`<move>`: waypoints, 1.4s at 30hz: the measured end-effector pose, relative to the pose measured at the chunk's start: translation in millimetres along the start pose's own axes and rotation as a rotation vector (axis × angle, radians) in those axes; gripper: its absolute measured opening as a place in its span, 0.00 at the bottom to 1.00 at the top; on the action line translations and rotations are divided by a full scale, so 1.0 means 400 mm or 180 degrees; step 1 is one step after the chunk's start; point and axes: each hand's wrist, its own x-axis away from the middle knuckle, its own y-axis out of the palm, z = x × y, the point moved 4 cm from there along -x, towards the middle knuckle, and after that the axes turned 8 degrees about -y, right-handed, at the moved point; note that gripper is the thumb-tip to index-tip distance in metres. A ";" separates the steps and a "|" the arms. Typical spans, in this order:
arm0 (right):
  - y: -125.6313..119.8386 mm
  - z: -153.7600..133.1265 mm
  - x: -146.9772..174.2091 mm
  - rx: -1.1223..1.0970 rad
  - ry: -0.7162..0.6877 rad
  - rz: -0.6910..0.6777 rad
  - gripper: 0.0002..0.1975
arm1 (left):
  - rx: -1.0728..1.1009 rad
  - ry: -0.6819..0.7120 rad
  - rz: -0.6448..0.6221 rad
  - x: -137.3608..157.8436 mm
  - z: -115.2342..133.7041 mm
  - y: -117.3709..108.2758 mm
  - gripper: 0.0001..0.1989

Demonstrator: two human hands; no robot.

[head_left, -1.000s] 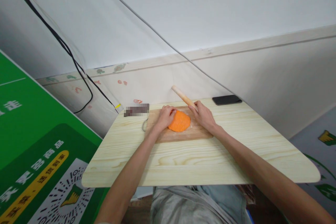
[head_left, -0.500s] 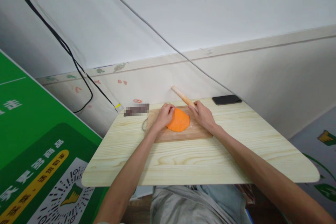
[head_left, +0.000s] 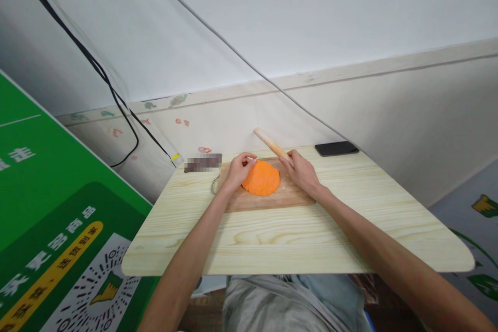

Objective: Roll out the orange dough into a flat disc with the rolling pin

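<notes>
In the head view, both forearms reached forward from the lower edge over the pale wooden table [head_left: 291, 241]. The left hand [head_left: 237, 171] was placed at the upper left edge of the flat orange piece [head_left: 262, 180], with its back turned upward and its fingers bent toward the right. A small gap was seen between its thumb and forefinger; whether they pinched the edge or only touched it, I cannot tell. The right hand [head_left: 302, 172] had its fingers closed around the near end of the rolling pin [head_left: 269, 141], which pointed obliquely away, toward the wall [head_left: 218, 127].

The gripped end of the pin was covered by the right hand, and the left hand hid a part of the cutting board [head_left: 272, 202]. A dark object [head_left: 203, 162] near the wall was pixelated, so it could not be recognised.

The orange piece lay on the board, between the two hands. It was bright, thin-looking and roughly round, with a somewhat uneven edge, and its surface appeared matt.
</notes>
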 end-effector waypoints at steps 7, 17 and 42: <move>0.000 0.001 0.001 0.0001 -0.0006 0.0010 0.16 | 0.0649 -0.0449 0.0324 0.006 -0.001 0.000 0.14; 0.001 0.007 -0.001 -0.0097 0.0093 0.0087 0.16 | 0.1049 -0.1633 -0.0310 0.076 0.054 -0.015 0.32; 0.007 0.012 -0.003 -0.0010 -0.0027 0.0093 0.17 | -0.1591 -0.0973 -0.0316 0.080 0.063 -0.049 0.10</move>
